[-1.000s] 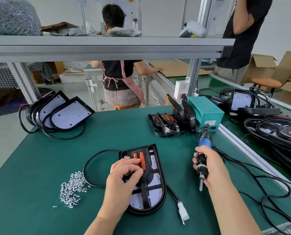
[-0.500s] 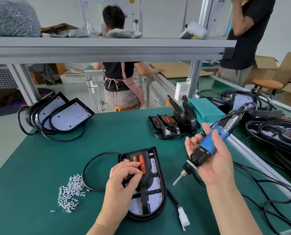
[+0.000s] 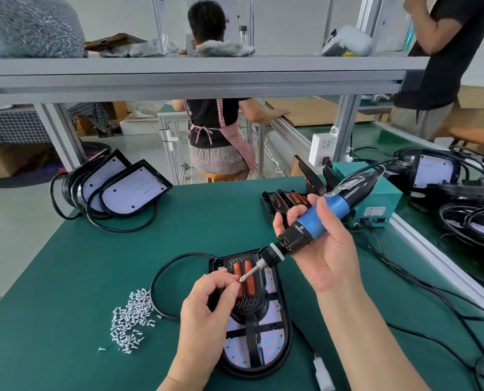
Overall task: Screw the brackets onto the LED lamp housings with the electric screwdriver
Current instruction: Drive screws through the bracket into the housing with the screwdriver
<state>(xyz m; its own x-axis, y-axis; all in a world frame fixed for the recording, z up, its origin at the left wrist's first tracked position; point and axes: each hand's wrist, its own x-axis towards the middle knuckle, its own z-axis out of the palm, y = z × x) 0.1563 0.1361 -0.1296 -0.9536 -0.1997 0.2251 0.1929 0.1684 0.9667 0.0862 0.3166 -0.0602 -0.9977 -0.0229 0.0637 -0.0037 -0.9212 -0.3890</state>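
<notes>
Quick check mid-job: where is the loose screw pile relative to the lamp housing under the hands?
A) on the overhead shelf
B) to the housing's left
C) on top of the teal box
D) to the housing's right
B: the pile of screws lies on the green mat, left of the lamp housing.

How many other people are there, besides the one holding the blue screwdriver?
2. One person in a red checked apron sits beyond the green table; one person in a black T-shirt stands at far right. Others may be hidden.
</notes>
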